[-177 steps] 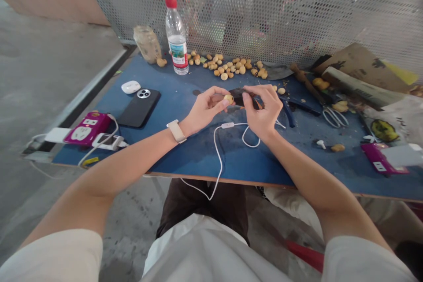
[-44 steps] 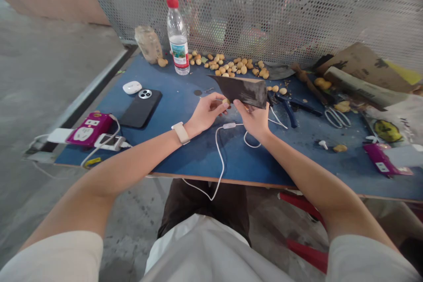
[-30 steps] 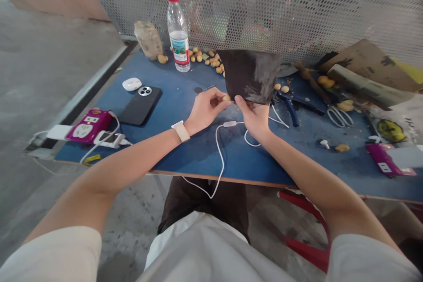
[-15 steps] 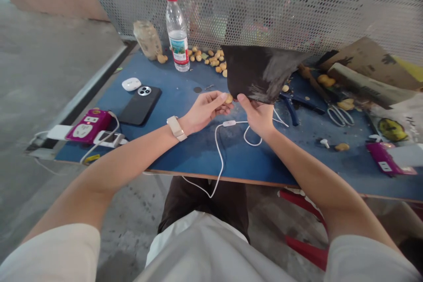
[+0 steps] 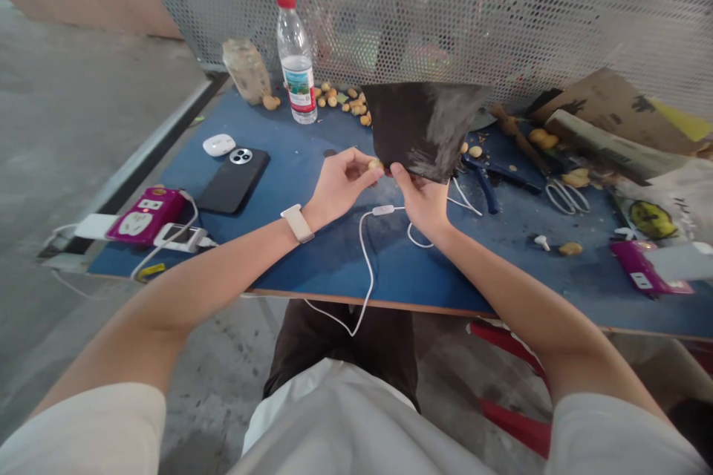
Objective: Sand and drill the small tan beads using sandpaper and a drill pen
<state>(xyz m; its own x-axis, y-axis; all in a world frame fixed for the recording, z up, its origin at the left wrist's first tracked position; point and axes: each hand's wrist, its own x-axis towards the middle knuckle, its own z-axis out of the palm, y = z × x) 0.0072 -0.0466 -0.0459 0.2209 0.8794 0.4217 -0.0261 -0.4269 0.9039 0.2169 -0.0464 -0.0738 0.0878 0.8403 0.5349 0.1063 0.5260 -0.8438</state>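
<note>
My left hand (image 5: 346, 182), with a pale watch strap on the wrist, pinches a small tan rounded piece (image 5: 376, 164) between thumb and fingertips. Close on its right, my right hand (image 5: 423, 199) grips the lower end of a broad dark cleaver (image 5: 420, 130). Grey worn streaks run down the right part of its blade. The thumb lies at the blade's lower left corner; the other fingers and any handle are hidden. Piece and blade corner nearly meet; I cannot tell if they touch. Below the hands a white cable (image 5: 368, 252) crosses the blue table (image 5: 312, 260).
More tan pieces (image 5: 331, 100) lie behind a water bottle (image 5: 298, 74) and a jar (image 5: 246, 70). Left are a phone (image 5: 235, 179), white case (image 5: 219, 144) and purple power strip (image 5: 145, 215). Right are scissors (image 5: 567, 197), blue-handled tool (image 5: 487, 185) and another purple strip (image 5: 649, 267). A perforated metal panel (image 5: 345, 7) stands behind.
Both hands, with the cleaver and the tan piece, have shifted slightly left. My left hand has turned, and its fingers have closed more tightly around the piece.
</note>
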